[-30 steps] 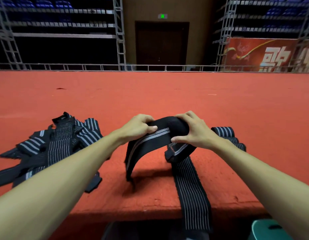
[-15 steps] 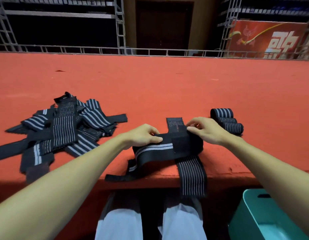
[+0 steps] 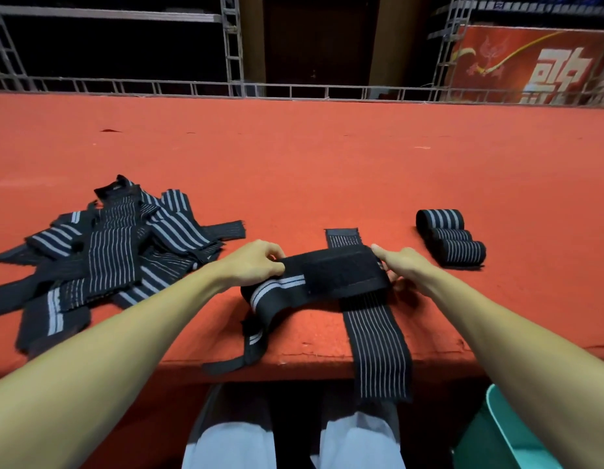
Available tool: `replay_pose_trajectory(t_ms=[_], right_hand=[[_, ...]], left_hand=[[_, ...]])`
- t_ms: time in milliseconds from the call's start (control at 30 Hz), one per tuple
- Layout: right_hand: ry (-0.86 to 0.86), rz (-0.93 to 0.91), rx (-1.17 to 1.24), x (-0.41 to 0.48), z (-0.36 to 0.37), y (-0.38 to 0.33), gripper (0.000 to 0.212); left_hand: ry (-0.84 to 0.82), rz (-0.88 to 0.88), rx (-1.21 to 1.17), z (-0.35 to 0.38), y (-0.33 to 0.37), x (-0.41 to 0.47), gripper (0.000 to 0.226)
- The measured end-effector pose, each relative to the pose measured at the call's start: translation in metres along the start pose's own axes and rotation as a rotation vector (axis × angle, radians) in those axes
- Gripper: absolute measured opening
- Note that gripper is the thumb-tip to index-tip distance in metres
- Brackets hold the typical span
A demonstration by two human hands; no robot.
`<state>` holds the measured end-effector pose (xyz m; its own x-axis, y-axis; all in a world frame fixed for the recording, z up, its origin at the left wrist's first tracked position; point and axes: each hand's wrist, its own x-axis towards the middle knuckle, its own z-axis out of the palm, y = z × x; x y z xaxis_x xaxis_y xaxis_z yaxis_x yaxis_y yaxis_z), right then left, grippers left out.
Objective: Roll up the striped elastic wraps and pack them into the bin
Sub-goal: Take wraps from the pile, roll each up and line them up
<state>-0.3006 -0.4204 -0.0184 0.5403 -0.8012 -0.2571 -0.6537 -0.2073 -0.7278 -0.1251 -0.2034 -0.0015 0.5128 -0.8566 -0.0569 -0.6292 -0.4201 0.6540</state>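
Note:
A black elastic wrap point(image 3: 331, 275) with grey stripes lies sideways near the front edge of the red carpeted platform point(image 3: 327, 164). My left hand point(image 3: 256, 262) pinches its left part and my right hand point(image 3: 398, 264) holds its right end. Its loose tail point(image 3: 249, 346) droops over the edge. Under it a second, thin-striped wrap point(image 3: 375, 346) runs front to back and hangs off the edge. A pile of unrolled wraps point(image 3: 117, 255) lies to the left. Three rolled wraps point(image 3: 451, 236) sit to the right. The teal bin point(image 3: 500, 434) shows at the lower right, below the platform.
My knees in pale trousers point(image 3: 358, 441) are under the platform edge. A metal railing point(image 3: 293, 91) and scaffold frames stand at the far end, with a red banner point(image 3: 530, 62) at the back right. Open red carpet stretches beyond the wraps.
The view has tilted down. Both hands have lowered the wrap from a raised arch onto the platform, laying it flat across the thin-striped wrap. The hands have spread slightly apart.

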Motion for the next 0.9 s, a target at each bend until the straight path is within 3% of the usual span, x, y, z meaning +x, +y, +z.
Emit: replay_pose_trajectory(t_ms=[200, 300, 367, 467, 600, 800, 900], right_hand=[[-0.156, -0.048, 0.003, -0.008, 0.001, -0.017, 0.051], [-0.157, -0.102, 0.012, -0.013, 0.003, -0.025, 0.048], [-0.098, -0.181, 0.020, -0.020, 0.012, -0.033, 0.033], [-0.017, -0.338, 0.222, -0.032, 0.023, -0.053, 0.023], [0.125, -0.479, 0.356, -0.040, 0.026, -0.089, 0.020], [0.421, -0.640, 0.238, -0.038, 0.011, -0.131, 0.026], [0.483, -0.711, 0.210, -0.036, 0.003, -0.145, 0.025]], left_hand=[[-0.095, 0.053, -0.068, -0.001, -0.005, -0.008, 0.037], [-0.131, 0.064, -0.052, -0.005, -0.005, -0.013, 0.039], [-0.165, 0.058, -0.128, -0.008, -0.006, -0.020, 0.034], [-0.199, 0.122, -0.308, -0.018, -0.004, -0.039, 0.009], [-0.088, 0.151, -0.518, -0.037, -0.002, -0.054, 0.002], [-0.259, 0.138, -0.789, -0.050, 0.020, -0.066, 0.012], [-0.338, 0.135, -0.902, -0.049, 0.024, -0.059, 0.042]])
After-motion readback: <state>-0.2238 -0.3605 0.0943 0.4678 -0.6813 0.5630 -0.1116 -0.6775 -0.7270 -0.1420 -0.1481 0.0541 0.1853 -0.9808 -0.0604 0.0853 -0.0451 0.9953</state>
